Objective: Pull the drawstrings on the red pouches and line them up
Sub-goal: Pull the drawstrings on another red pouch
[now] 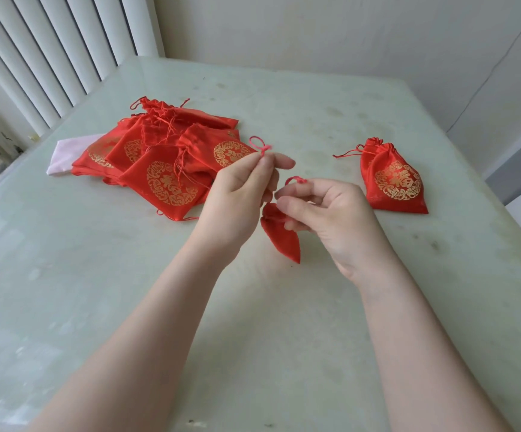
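While both forearms reach forward over the pale table (284, 307), the hands meet above its middle and hold one red pouch (281, 235) between them. The left hand (240, 185) is raised, back toward the camera, with thumb and forefinger pinched on a knotted drawstring end (260, 146) that stands up above the fingertips. The right hand (324, 213) sits just right of the left hand and slightly lower, fingers curled inward, pinching a second drawstring end (296, 180) that loops over its forefinger. The held pouch hangs below both hands, its mouth gathered, its lower corner pointing down toward the table. Left of the held pouch and farther from the person lies a loose pile of pouches (162, 157), overlapping a pink cloth (66, 154). Right of the held pouch, well apart, one closed pouch (393, 179) lies alone with its gold emblem facing up.
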The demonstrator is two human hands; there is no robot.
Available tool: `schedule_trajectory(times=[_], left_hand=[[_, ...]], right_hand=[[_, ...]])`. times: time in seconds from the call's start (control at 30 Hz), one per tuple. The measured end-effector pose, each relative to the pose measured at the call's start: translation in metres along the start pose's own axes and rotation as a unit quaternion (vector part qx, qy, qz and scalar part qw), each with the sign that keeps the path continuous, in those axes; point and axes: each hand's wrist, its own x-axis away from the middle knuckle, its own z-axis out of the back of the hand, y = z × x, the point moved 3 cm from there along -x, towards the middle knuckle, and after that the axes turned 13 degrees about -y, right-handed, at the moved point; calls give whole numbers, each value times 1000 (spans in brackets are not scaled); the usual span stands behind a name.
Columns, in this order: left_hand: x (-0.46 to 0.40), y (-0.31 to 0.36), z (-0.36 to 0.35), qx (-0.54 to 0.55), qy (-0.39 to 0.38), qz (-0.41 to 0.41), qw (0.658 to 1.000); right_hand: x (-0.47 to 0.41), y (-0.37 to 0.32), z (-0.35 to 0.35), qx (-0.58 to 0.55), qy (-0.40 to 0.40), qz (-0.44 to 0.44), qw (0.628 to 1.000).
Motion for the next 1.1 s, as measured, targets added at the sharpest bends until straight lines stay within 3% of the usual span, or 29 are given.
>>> schedule_trajectory(times=[0.2,0.33,0.43,0.7,0.93,1.1], left_hand=[[3,4,0,23,-34,-30,999],[5,6,-4,26,-81,-53,995],[4,6,-2,36,-94,-72,992],[3,-5,-9,18,-99,14,995],[2,-11,-11,8,-116,24,993],[-1,-16,-11,10,-86,31,996]], right_hand=[[0,2,-4,0,11,4,1000],[0,4,0,93,87,25,992],[1,-2,1,168,101,78,978],[4,-7,10,-41,111,54,992],[0,0,9,-77,89,4,993],[-1,3,15,-98,169,14,981]])
